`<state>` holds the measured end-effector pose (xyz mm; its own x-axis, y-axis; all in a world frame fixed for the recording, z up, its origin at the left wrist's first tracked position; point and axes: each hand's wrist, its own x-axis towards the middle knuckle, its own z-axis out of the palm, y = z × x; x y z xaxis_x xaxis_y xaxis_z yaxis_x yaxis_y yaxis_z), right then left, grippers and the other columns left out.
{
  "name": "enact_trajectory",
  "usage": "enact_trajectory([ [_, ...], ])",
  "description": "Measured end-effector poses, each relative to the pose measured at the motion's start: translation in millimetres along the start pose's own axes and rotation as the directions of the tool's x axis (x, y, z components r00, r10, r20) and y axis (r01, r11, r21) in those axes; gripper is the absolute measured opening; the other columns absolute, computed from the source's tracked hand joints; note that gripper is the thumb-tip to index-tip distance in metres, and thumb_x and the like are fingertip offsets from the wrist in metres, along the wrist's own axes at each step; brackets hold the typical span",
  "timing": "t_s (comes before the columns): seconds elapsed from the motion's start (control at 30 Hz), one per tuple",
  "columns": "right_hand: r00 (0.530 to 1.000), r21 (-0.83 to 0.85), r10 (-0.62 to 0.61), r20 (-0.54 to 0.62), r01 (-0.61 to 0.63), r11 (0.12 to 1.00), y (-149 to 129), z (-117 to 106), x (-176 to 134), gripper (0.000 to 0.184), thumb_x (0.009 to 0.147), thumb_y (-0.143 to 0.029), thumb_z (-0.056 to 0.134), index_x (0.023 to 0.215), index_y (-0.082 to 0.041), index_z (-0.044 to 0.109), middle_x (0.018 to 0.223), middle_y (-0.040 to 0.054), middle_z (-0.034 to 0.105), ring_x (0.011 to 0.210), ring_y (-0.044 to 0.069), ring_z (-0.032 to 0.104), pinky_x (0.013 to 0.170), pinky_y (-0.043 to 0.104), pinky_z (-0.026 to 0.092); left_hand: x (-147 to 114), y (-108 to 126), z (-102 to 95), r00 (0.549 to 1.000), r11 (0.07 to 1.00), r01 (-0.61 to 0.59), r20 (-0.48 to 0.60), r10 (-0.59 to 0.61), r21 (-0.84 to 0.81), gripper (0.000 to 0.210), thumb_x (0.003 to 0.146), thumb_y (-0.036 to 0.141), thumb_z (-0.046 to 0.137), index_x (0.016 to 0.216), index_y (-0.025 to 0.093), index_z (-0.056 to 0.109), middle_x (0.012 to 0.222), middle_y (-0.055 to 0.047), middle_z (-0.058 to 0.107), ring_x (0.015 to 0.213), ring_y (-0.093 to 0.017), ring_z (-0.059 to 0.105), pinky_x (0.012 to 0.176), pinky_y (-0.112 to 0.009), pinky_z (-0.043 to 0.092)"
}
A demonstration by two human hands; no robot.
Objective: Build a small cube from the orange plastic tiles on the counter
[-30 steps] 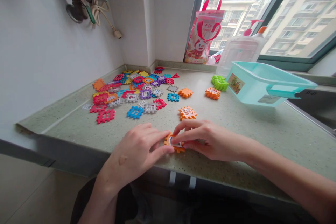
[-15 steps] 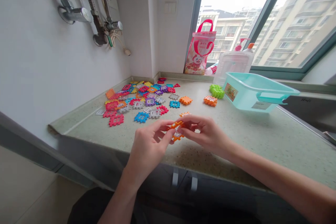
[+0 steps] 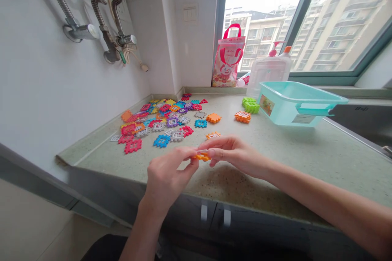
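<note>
Now hold the orange frame (image 3: 202,158) almost edge-on, turned from the tilted, more open view of half a second ago. Keep it over the countertop (image 3: 275,147), near the middle of the front edge. Pinch its left end between thumb and forefinger of the left hand (image 3: 170,173), nearly closed. Grip its right end with the right hand (image 3: 237,154), bent fingers drawn in close, thumb against the thin white panel (image 3: 201,151) along the top. Cannot tell how firmly seated. Just beyond the right hand, see an orange piece (image 3: 212,135), partly hidden. Farther back, find an orange tile (image 3: 213,118), an orange stack (image 3: 242,117) and a green stack (image 3: 250,105), the last just beside a turquoise basket (image 3: 283,114) near the back edge. Toward the back left corner, see a heap of coloured pieces (image 3: 172,122).
</note>
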<state>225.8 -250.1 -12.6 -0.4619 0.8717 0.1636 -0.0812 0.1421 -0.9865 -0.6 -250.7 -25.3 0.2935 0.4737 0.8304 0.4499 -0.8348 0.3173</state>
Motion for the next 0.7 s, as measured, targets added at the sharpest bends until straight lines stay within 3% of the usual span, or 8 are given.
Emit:
enact_trajectory([
  [0.1, 0.998, -0.144, -0.065, -0.026, 0.061, 0.988, -1.6, 0.8, 0.5, 0.032, 0.092, -0.048, 0.080, 0.107, -0.019, 0.084, 0.103, 0.0069, 0.082, 0.090, 0.018, 0.073, 0.081, 0.031, 0.059, 0.5, -6.6, -1.4, 0.983, 0.984, -0.177, 0.040, 0.177, -0.008, 0.017, 0.096, 0.010, 0.072, 0.107, 0.023, 0.073, 0.107, -0.001, 0.084, 0.095, -0.014, 0.080, 0.091, -0.021, 0.061],
  [0.2, 0.955, -0.361, -0.235, -0.182, 0.158, 0.919, -3.7, 2.1, -1.6, 0.035, 0.102, -0.052, 0.067, 0.100, -0.018, 0.076, 0.098, 0.0068, 0.080, 0.089, 0.019, 0.073, 0.079, 0.030, 0.059, 1.1, -9.7, -1.3, 0.968, 0.971, -0.237, 0.077, 0.239, -0.040, 0.018, 0.097, 0.009, 0.072, 0.110, 0.022, 0.074, 0.113, -0.004, 0.082, 0.094, -0.014, 0.079, 0.088, -0.022, 0.061],
  [0.3, 0.903, -0.515, -0.334, -0.270, 0.157, 0.843, -8.8, 3.7, -7.4, 0.033, 0.108, -0.051, 0.056, 0.106, -0.020, 0.068, 0.078, 0.0010, 0.074, 0.066, 0.014, 0.068, 0.062, 0.025, 0.054, -1.2, -11.3, -4.2, 0.966, 0.970, -0.242, 0.097, 0.240, 0.006, 0.011, 0.096, 0.015, 0.076, 0.104, 0.023, 0.076, 0.090, -0.002, 0.077, 0.071, -0.011, 0.069, 0.065, -0.022, 0.054],
  [0.4, 0.939, -0.576, -0.284, -0.192, 0.126, 0.807, -14.2, 7.5, -12.4, 0.027, 0.107, -0.045, 0.059, 0.104, -0.021, 0.072, 0.064, -0.0028, 0.069, 0.053, 0.011, 0.062, 0.055, 0.023, 0.051, -7.2, -13.6, -10.3, 0.936, 0.961, -0.275, 0.236, 0.260, 0.033, 0.008, 0.097, 0.017, 0.074, 0.102, 0.024, 0.076, 0.067, 0.003, 0.061, 0.058, -0.011, 0.054, 0.054, -0.026, 0.040],
  [0.47, 0.961, -0.569, -0.249, -0.120, 0.138, 0.811, -16.1, 11.3, -13.9, 0.021, 0.103, -0.038, 0.066, 0.101, -0.020, 0.076, 0.075, 0.0011, 0.077, 0.063, 0.013, 0.070, 0.062, 0.024, 0.056, -12.2, -14.5, -15.0, 0.907, 0.970, -0.244, 0.351, 0.233, -0.012, 0.011, 0.099, 0.014, 0.069, 0.104, 0.022, 0.074, 0.073, 0.001, 0.065, 0.068, -0.014, 0.059, 0.062, -0.028, 0.044],
  [0.57, 0.979, -0.546, -0.202, -0.026, 0.155, 0.823, -16.4, 16.0, -13.9, 0.019, 0.098, -0.034, 0.071, 0.104, -0.019, 0.080, 0.091, 0.0050, 0.083, 0.078, 0.016, 0.076, 0.069, 0.025, 0.058, -17.9, -12.2, -22.0, 0.892, 0.991, -0.116, 0.431, 0.134, -0.067, 0.018, 0.099, 0.009, 0.062, 0.105, 0.022, 0.072, 0.093, -0.003, 0.073, 0.089, -0.017, 0.065, 0.080, -0.031, 0.051],
  [0.63, 0.986, -0.532, -0.168, -0.010, 0.137, 0.836, -15.1, 16.6, -13.2, 0.022, 0.099, -0.037, 0.070, 0.103, -0.019, 0.082, 0.089, 0.0050, 0.082, 0.076, 0.016, 0.075, 0.066, 0.025, 0.056, -18.8, -8.5, -25.8, 0.895, 0.997, -0.040, 0.442, 0.063, -0.062, 0.020, 0.094, 0.012, 0.066, 0.109, 0.023, 0.072, 0.102, -0.004, 0.072, 0.097, -0.020, 0.066, 0.087, -0.033, 0.053],
  [0.7, 0.987, -0.507, -0.154, -0.048, 0.109, 0.855, -13.1, 14.7, -12.0, 0.023, 0.100, -0.037, 0.069, 0.102, -0.019, 0.083, 0.088, 0.0049, 0.082, 0.076, 0.016, 0.073, 0.065, 0.026, 0.055, -16.6, -4.7, -28.2, 0.899, 0.999, 0.033, 0.438, -0.017, -0.028, 0.035, 0.085, 0.022, 0.078, 0.119, 0.024, 0.071, 0.113, -0.006, 0.070, 0.105, -0.024, 0.066, 0.093, -0.037, 0.054],
])
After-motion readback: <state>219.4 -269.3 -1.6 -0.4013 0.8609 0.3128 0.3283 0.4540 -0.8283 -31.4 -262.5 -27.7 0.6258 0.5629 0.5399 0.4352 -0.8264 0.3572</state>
